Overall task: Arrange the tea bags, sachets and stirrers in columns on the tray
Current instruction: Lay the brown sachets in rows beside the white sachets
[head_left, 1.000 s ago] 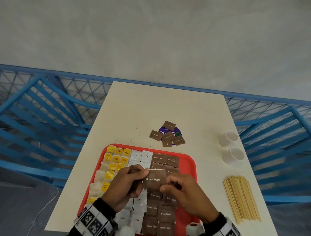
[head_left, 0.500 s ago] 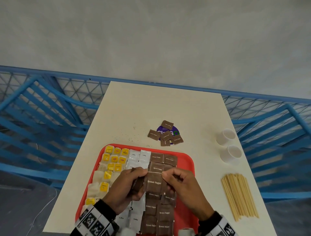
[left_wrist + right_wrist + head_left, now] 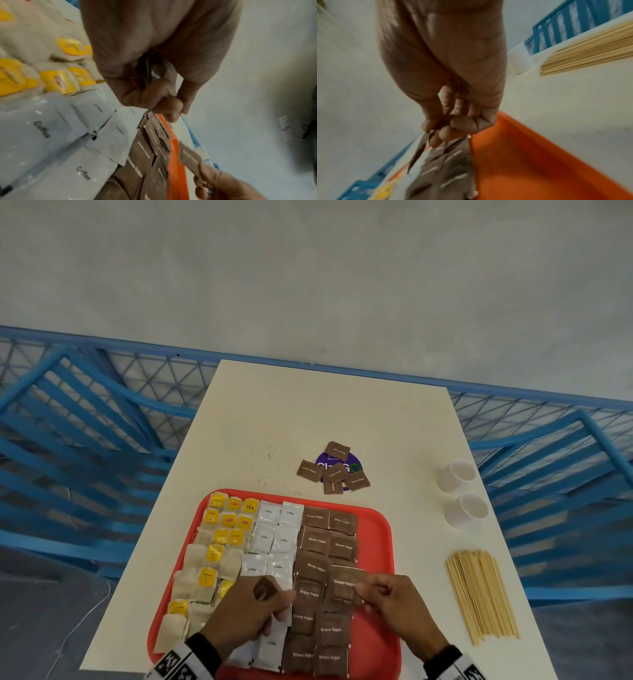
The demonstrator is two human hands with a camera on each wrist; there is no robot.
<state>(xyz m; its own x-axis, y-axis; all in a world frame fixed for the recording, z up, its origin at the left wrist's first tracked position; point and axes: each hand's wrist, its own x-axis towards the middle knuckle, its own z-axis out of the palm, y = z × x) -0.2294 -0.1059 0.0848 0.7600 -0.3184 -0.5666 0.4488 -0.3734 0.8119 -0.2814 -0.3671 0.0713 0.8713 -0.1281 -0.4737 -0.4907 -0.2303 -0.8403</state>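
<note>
Head view: red tray (image 3: 378,642) at near edge of bench (image 3: 308,412), loaded in columns, tea bags (image 3: 205,577) left, white coffee sachets (image 3: 270,539) centre, brown sugar sachets (image 3: 317,542) right. Right hand (image 3: 397,607) pinching one brown sachet (image 3: 347,580) by its edge, held just above the brown columns, probably for alignment before laying. Left hand (image 3: 250,611) curled round a reserve of brown sachets, likely kept as feed stock. Bare red strip along tray's right rim, apparently reserved for stirrers (image 3: 479,594), lying on bench right of tray beside two white cups (image 3: 459,491). Loose brown sachets (image 3: 334,470) beyond tray's far rim. Left wrist view: fingers (image 3: 154,94) closed over thin brown packets; held sachet (image 3: 190,158) raised over tray rim (image 3: 173,148). Right wrist view: fingertips (image 3: 447,132) clamped on sachet edge; open tray floor (image 3: 522,162) to the right.
</note>
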